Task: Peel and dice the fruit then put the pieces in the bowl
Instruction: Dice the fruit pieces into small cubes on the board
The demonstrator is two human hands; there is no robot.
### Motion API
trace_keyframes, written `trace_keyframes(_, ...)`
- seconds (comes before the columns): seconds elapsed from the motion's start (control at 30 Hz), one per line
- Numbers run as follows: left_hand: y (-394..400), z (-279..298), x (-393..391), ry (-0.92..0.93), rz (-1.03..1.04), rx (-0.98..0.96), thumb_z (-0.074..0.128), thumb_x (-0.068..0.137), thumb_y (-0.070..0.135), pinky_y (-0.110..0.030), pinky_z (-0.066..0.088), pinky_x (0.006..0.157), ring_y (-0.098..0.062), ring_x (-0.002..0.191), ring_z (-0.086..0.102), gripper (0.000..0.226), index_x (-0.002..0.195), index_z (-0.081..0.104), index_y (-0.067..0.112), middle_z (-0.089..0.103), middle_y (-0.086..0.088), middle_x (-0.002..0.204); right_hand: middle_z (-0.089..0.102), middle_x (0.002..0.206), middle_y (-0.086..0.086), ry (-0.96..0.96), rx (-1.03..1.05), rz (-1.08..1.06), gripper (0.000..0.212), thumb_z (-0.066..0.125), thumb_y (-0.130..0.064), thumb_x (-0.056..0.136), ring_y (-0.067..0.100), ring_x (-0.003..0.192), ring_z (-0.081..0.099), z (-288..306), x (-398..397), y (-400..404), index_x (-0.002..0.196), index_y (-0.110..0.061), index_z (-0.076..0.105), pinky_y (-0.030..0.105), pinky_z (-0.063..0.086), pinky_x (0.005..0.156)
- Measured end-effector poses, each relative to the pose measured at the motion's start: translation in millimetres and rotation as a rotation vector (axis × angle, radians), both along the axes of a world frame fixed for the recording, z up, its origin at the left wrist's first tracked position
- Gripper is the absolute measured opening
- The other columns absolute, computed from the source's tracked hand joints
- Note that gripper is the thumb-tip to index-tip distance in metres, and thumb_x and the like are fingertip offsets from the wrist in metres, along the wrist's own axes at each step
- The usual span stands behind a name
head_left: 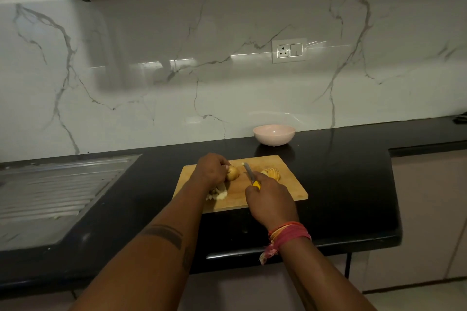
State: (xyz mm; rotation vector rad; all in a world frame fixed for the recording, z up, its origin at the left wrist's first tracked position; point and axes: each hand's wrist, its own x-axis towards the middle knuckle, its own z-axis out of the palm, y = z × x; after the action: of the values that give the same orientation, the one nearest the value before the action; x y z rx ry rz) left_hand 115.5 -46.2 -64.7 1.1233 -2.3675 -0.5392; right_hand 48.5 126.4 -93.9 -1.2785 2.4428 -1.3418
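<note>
Two hands work over the wooden cutting board [285, 192], which we take as our landmark on the black counter [353, 184]. From the head view, we see our left hand [211, 168] at the board's far left part, fingers curled over a brown-skinned piece of fruit [233, 173] and holding it down on the wood. Our right hand [271, 201] sits at the board's near edge, fingers wrapped round the yellow handle of a knife [250, 175]; its blade points away from us, lying between the held fruit and a second piece. That sliced piece [272, 174], fanned into thin cuts, rests on the board's far right part, just beside the right hand's knuckles. Pale peelings or cut bits [217, 193] lie at the board's left edge, under our left wrist; we cannot tell which they are. Beyond the board's far edge, near the marble wall, stands the pink bowl [274, 134]. Left of the board, well apart, lies the steel sink drainer [58, 189].
</note>
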Motion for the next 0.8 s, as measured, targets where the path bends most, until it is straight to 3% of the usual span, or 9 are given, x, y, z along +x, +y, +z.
trace_keyframes(0.1, -2.6, -0.3, -1.9, -0.024, -0.019, 0.025, 0.056, 0.1, 0.016, -0.025, 0.045, 0.083, -0.015, 0.102, 0.061, 0.024, 0.117, 0.073, 0.017, 0.07, -0.003, 0.12, 0.061, 0.094, -0.004, 0.006, 0.004, -0.006, 0.051, 0.046, -0.032, 0.096, 0.013, 0.082, 0.058, -0.5, -0.1, -0.6, 0.146, -0.038, 0.047, 0.03, 0.051, 0.067)
trace_keyframes(0.23, -7.2, 0.4, -0.7, -0.104, -0.118, 0.017, 0.05, 0.102, 0.014, -0.03, 0.046, 0.092, -0.02, 0.107, 0.061, 0.04, 0.14, 0.057, 0.026, 0.067, -0.008, 0.128, 0.064, 0.099, -0.001, 0.016, 0.015, -0.007, 0.051, 0.045, -0.034, 0.096, 0.014, 0.083, 0.057, -1.7, -0.4, -1.0, 0.147, -0.038, 0.047, 0.029, 0.05, 0.067)
trace_keyframes(0.37, -8.9, 3.1, 0.4, -0.198, -0.186, -0.07, 0.045, 0.104, 0.012, -0.034, 0.044, 0.102, -0.024, 0.125, 0.056, 0.038, 0.135, 0.064, 0.023, 0.059, -0.007, 0.141, 0.065, 0.102, 0.0, 0.02, 0.032, -0.012, 0.051, 0.045, -0.035, 0.097, 0.013, 0.084, 0.059, -1.9, 0.1, -3.6, 0.147, -0.037, 0.047, 0.029, 0.051, 0.068)
trace_keyframes(0.53, -15.6, 0.7, -2.1, -0.155, -0.14, -0.092, 0.051, 0.101, 0.01, -0.026, 0.047, 0.082, -0.017, 0.099, 0.059, 0.032, 0.125, 0.068, 0.023, 0.065, -0.007, 0.126, 0.066, 0.105, 0.001, 0.029, 0.04, -0.024, 0.05, 0.045, -0.035, 0.096, 0.016, 0.089, 0.059, -2.8, -0.7, -3.1, 0.147, -0.037, 0.047, 0.032, 0.054, 0.074)
trace_keyframes(0.8, -19.3, 0.6, -1.3, -0.05, -0.075, -0.132, 0.058, 0.099, 0.011, -0.022, 0.045, 0.079, -0.012, 0.095, 0.059, 0.024, 0.118, 0.069, 0.019, 0.069, -0.002, 0.116, 0.066, 0.108, 0.003, 0.031, 0.05, -0.029, 0.05, 0.046, -0.035, 0.096, 0.017, 0.09, 0.058, -3.2, -0.6, -3.0, 0.146, -0.038, 0.047, 0.032, 0.053, 0.075)
